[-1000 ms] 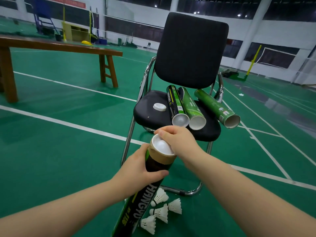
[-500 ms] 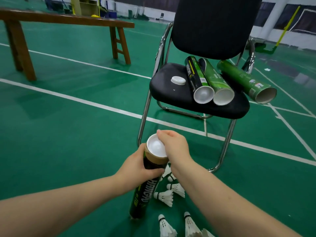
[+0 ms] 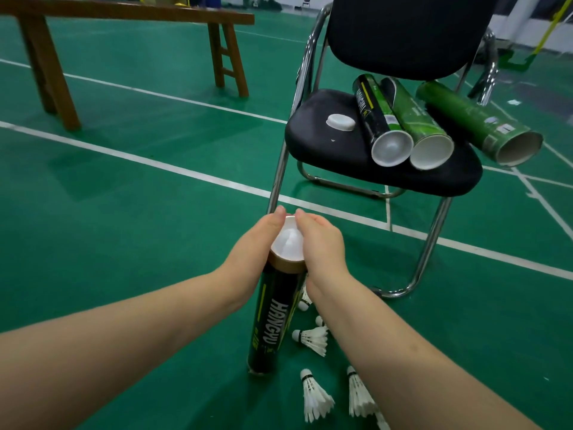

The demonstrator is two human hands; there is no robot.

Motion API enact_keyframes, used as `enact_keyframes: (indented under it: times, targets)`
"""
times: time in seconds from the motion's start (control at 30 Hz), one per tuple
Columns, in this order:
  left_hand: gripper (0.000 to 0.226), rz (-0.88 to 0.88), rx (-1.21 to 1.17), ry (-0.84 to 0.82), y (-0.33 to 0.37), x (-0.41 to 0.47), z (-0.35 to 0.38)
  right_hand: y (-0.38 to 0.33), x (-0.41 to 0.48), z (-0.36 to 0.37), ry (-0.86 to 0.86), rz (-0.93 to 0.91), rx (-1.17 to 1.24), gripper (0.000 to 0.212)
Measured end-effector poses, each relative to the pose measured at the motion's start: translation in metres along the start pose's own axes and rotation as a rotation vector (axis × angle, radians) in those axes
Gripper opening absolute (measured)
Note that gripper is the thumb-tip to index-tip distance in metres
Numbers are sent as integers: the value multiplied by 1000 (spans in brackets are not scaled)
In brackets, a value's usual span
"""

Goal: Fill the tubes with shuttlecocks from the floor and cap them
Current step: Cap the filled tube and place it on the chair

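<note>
Head camera shows, in front of the chair, a black tube standing on the floor, its white cap clasped from both sides by the curled left hand and right hand, with loose shuttlecocks lying beside its base.

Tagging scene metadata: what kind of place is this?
Most likely an indoor badminton hall: green court floor with white lines, loose shuttlecocks on it, and tubes lying on a chair.
</note>
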State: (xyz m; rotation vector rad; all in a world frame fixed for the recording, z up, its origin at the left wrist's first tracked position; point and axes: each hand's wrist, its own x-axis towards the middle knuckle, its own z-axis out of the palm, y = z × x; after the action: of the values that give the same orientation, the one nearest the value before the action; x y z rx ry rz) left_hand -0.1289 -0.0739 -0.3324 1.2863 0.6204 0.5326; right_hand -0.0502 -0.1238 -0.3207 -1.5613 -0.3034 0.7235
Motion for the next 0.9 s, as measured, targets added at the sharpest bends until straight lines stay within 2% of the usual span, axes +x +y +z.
enact_keyframes:
  times: [0.33, 0.9]
  targets:
    - [22, -53, -191, 174, -3, 3, -1, 3, 0, 10, 26, 49, 152, 11]
    - [23, 7, -219, 206, 0, 4, -3, 6, -2, 15, 40, -9, 202, 20]
